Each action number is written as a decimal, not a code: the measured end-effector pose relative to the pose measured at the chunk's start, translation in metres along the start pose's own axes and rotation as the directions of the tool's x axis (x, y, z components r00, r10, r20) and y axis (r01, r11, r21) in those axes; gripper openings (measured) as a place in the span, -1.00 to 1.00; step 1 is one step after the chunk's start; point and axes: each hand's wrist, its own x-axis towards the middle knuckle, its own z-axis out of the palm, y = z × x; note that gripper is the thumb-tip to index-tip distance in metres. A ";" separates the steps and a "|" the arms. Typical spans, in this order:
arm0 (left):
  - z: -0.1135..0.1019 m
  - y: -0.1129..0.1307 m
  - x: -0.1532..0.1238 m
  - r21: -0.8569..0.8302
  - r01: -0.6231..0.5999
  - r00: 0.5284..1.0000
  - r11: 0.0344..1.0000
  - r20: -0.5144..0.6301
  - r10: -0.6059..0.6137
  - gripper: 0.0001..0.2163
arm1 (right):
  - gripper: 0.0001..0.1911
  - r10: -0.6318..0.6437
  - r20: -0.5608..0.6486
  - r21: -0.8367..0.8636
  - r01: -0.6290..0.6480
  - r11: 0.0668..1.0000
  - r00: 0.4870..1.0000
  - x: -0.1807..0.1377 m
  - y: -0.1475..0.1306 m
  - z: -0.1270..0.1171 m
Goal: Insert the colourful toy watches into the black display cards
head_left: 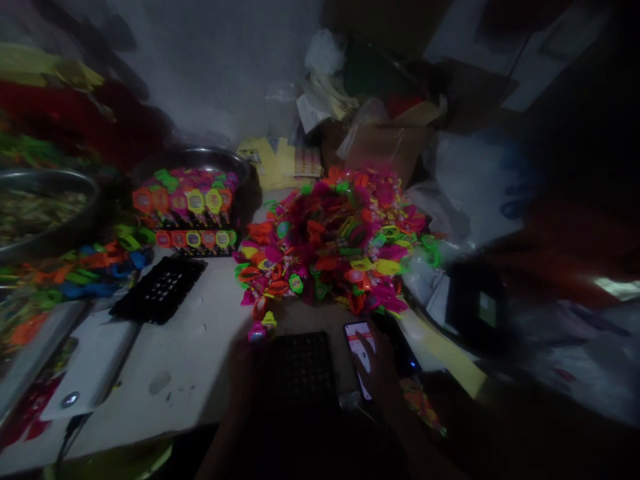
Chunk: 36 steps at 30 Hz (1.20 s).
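Over a lit smartphone [364, 381] on the table, my right hand [381, 367] has its fingers apart, with fingertips at the screen. My left hand [244, 367] is in deep shadow at the left side of a black grid tray [300, 367]. A pink toy watch [257, 333] shows right at its fingertips, with a yellow piece beside it. The dark hides whether these fingers grip the watch. Beyond the tray rises a big heap of bright plastic toy watches [325, 247] in pink, orange, green and yellow.
Toy watches stand in rows on a black rack [210, 252] before a metal basin [240, 163]. Left of them are another black tray [160, 287], a white device [93, 363] and a second basin [93, 193]. A cardboard box [385, 150] stands behind the heap. A dark device with a blue light [413, 364] lies right.
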 end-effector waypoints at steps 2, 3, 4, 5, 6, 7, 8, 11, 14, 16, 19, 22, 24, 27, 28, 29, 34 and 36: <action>0.001 -0.001 -0.001 -0.023 0.007 1.000 1.000 -0.014 -0.007 -0.68 | -0.55 -0.010 0.034 -0.021 0.011 1.000 0.999 -0.001 -0.002 0.003; 0.000 -0.001 -0.001 -0.038 0.008 1.000 0.999 -0.017 -0.008 -0.68 | -0.55 -0.016 0.041 -0.027 0.017 1.000 0.999 -0.001 -0.005 0.004; 0.000 -0.001 -0.001 -0.050 0.007 1.000 0.999 -0.020 -0.008 -0.68 | -0.55 -0.019 0.041 -0.030 0.020 0.999 0.999 -0.001 -0.007 0.005; -0.001 -0.001 -0.001 -0.058 0.004 1.000 0.998 -0.018 -0.005 -0.68 | -0.55 -0.018 0.031 -0.028 0.019 0.999 0.999 0.000 -0.009 0.006; -0.001 -0.001 -0.001 -0.062 -0.002 1.000 0.998 -0.016 0.001 -0.68 | -0.55 -0.011 0.014 -0.021 0.012 1.000 1.000 0.000 -0.011 0.007; -0.001 -0.001 -0.001 -0.064 -0.010 1.000 0.998 -0.014 0.009 -0.67 | -0.53 -0.001 -0.006 -0.006 0.001 1.000 1.000 0.000 -0.012 0.007; -0.001 -0.001 -0.001 -0.067 -0.016 1.000 0.998 -0.014 0.015 -0.66 | -0.51 0.015 -0.030 0.016 -0.014 1.000 0.999 0.000 -0.014 0.006; 0.000 -0.003 -0.001 -0.086 -0.016 0.999 0.996 -0.029 0.013 -0.65 | -0.49 0.069 -0.062 0.096 -0.063 0.993 0.996 0.002 -0.020 0.005; 0.002 -0.006 -0.001 -0.118 -0.016 0.999 0.993 -0.040 0.011 -0.64 | -0.58 0.107 -0.038 0.183 -0.098 0.978 0.994 0.012 -0.036 0.007; 0.002 -0.007 -0.001 -0.143 -0.028 0.999 0.989 -0.040 0.022 -0.65 | -0.64 0.107 -0.007 0.269 -0.101 0.958 0.994 0.026 -0.054 0.011; 0.000 -0.005 0.001 -0.170 -0.043 0.999 0.985 -0.039 0.037 -0.69 | -0.68 0.120 0.084 0.412 -0.144 0.900 0.989 0.060 -0.088 0.020; -0.004 0.000 0.002 -0.182 -0.045 0.999 0.982 -0.024 0.042 -0.72 | -0.68 0.231 0.176 0.397 -0.284 0.873 0.957 0.098 -0.118 0.027; -0.006 0.002 0.003 -0.185 -0.037 0.999 0.982 -0.016 0.035 -0.73 | -0.66 0.274 0.200 0.293 -0.324 0.899 0.941 0.118 -0.132 0.030; -0.008 0.003 0.003 -0.182 -0.019 1.000 0.983 -0.004 0.019 -0.73 | -0.55 0.305 0.299 0.136 -0.357 0.924 0.904 0.128 -0.142 0.028; -0.008 0.003 0.003 -0.183 -0.015 1.000 0.983 0.003 0.016 -0.74 | -0.52 0.300 0.333 0.110 -0.353 0.929 0.894 0.126 -0.143 0.025; -0.008 0.004 0.003 -0.185 -0.011 1.000 0.983 0.012 0.013 -0.74 | -0.50 0.280 0.353 0.102 -0.334 0.937 0.893 0.121 -0.144 0.021; -0.012 0.006 0.002 -0.211 0.004 0.999 0.978 0.040 0.004 -0.69 | -0.72 0.105 0.290 0.139 -0.150 0.979 0.951 0.097 -0.147 -0.004; -0.014 0.005 0.000 -0.220 0.012 0.999 0.975 0.046 -0.002 -0.67 | -0.73 0.049 0.332 0.148 -0.103 0.984 0.942 0.098 -0.145 -0.007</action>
